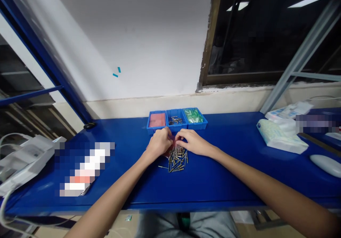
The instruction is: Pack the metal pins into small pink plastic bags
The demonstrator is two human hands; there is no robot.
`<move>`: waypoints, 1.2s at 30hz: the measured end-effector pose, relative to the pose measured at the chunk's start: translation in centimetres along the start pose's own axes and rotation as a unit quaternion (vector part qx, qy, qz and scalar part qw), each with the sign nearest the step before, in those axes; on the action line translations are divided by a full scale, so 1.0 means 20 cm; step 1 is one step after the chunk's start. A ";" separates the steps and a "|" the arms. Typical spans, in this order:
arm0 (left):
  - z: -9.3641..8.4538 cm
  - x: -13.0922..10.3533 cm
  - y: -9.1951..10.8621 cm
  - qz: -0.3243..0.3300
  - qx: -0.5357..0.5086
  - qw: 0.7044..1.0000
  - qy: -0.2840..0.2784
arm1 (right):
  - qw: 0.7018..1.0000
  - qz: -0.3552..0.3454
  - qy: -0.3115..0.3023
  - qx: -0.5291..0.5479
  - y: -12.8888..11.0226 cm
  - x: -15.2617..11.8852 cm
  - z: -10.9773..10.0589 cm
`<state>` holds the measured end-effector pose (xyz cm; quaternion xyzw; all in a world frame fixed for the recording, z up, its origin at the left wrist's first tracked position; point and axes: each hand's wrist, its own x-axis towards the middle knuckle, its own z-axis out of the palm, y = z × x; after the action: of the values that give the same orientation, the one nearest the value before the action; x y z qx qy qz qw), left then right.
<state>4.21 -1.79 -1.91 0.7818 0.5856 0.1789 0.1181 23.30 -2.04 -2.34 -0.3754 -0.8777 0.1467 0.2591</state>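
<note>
Left hand [160, 142] and right hand [193, 142] pinch a pinkish plastic bag [174, 144] by heaped, slender metal rivets [177, 159], blue bench [213, 184] beneath!

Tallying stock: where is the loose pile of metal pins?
In the head view, the pile lies centrally on the table, in front of the blue trays, by the left hand and right hand.

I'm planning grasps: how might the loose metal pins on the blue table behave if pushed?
The metal pins would probably slide or roll, being slim rods on a glossy table. They're likely stiff, since they look straight. Heaped and crossing, they may drag neighbours.
</note>
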 end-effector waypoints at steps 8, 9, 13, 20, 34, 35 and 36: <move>-0.03 -0.02 -0.02 0.089 -0.049 0.995 0.003 | 1.000 0.005 0.012 0.013 0.00 0.00 -0.02; -0.05 -0.02 -0.02 0.094 -0.048 0.994 0.012 | 1.000 0.004 0.015 0.016 0.01 0.00 -0.02; -0.11 -0.01 -0.04 0.076 -0.005 0.997 -0.018 | 1.000 0.010 0.017 0.019 0.01 -0.01 -0.03; -0.10 -0.06 0.01 -0.001 0.106 0.992 -0.062 | 1.000 0.007 0.016 0.013 0.00 -0.01 -0.02; -0.06 -0.06 0.09 0.151 -0.161 0.959 0.176 | 0.972 0.075 0.042 0.218 -0.06 0.01 -0.01; -0.06 -0.07 0.10 0.156 -0.166 0.958 0.173 | 0.964 0.077 0.035 0.254 -0.07 0.01 0.00; -0.06 -0.08 0.11 0.159 -0.171 0.958 0.168 | 0.956 0.077 0.032 0.282 -0.08 0.02 0.00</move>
<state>5.27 -3.91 -0.12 0.7916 0.4256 0.4216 0.1205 22.24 -2.84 -1.55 -0.3582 -0.7604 0.3959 0.3698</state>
